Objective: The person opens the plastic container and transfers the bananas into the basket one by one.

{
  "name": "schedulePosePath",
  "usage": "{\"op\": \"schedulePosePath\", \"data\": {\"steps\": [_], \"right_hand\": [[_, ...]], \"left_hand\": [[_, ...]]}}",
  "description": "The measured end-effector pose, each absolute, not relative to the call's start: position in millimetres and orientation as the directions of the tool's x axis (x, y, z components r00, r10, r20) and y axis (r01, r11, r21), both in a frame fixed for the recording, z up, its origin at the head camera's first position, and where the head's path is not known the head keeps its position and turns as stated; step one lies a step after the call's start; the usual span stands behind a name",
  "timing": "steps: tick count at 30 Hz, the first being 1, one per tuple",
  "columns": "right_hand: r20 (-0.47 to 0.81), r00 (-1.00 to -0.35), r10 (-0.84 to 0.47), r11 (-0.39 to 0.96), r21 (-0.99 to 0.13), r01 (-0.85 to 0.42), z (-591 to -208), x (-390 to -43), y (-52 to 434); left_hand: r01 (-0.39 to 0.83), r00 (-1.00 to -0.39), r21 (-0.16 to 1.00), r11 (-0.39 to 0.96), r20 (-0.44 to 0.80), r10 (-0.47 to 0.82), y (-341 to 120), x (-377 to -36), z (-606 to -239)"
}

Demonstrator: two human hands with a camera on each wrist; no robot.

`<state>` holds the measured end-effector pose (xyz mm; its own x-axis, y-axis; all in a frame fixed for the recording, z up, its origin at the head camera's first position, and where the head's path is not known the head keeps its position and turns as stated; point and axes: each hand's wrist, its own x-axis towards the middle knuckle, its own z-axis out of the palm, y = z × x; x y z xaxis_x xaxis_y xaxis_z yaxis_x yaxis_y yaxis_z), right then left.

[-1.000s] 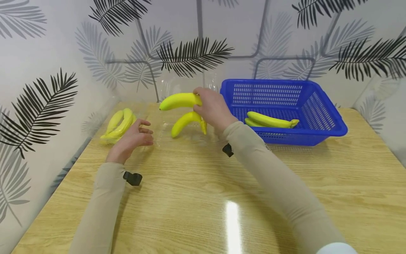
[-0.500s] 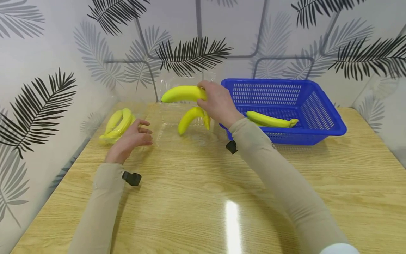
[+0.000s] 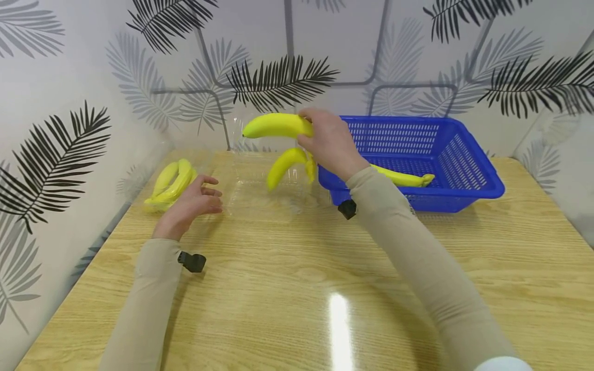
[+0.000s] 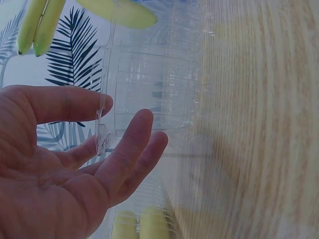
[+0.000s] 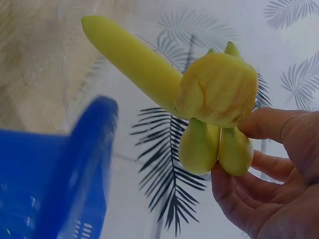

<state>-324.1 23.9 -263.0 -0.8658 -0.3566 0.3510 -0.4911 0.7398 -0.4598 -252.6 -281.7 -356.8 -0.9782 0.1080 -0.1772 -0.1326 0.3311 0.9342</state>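
My right hand [image 3: 331, 141] holds a bunch of yellow bananas [image 3: 278, 125] by its stem end, raised above the table beside the blue basket. From the right wrist view, several bananas join at one thick crown [image 5: 217, 89], and my fingers grip them from the right. Below and left of the bunch stands a clear plastic box [image 3: 264, 208] with its lid up. My left hand [image 3: 195, 203] is at the box's left side, fingers apart and slightly bent. In the left wrist view they are around the clear rim [image 4: 101, 134]; whether they touch it I cannot tell.
A blue slotted basket [image 3: 445, 192] stands at the right with bananas [image 3: 408, 179] inside, partly hidden by my right arm. At the far left lies another clear pack with bananas [image 3: 171, 180]. A leaf-patterned wall [image 3: 325, 31] closes off the table's back.
My right hand has lifted the banana bunch higher and shifted it a little right. The left hand has stayed in place.
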Motion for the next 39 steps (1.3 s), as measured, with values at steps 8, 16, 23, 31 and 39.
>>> {"op": "schedulePosePath", "data": {"steps": [8, 16, 23, 31, 39], "right_hand": [[0.382, -0.881, -0.28, 0.739, -0.5, -0.452, -244.2, -325.2, 52.9], [0.334, -0.915, -0.226, 0.748, -0.541, -0.383, -234.6, -325.9, 85.5], [0.316, -0.931, -0.183, 0.739, -0.58, -0.342, -230.0, -324.2, 116.0], [0.321, -0.938, -0.129, 0.753, -0.584, -0.304, -227.7, -324.4, 145.3], [0.305, -0.947, -0.098, 0.769, -0.581, -0.267, -237.2, -331.0, 170.8]], "left_hand": [[-0.133, -0.977, 0.933, 0.334, -0.18, 0.112, -281.6, -254.0, -358.6], [-0.133, -0.978, 0.938, 0.321, -0.178, 0.114, -283.0, -253.6, -361.0], [-0.129, -0.977, 0.937, 0.326, -0.176, 0.119, -282.6, -254.1, -360.8], [-0.147, -0.977, 0.928, 0.344, -0.191, 0.097, -280.8, -253.9, -357.5], [-0.144, -0.976, 0.926, 0.349, -0.191, 0.104, -280.5, -253.8, -357.4]]}}
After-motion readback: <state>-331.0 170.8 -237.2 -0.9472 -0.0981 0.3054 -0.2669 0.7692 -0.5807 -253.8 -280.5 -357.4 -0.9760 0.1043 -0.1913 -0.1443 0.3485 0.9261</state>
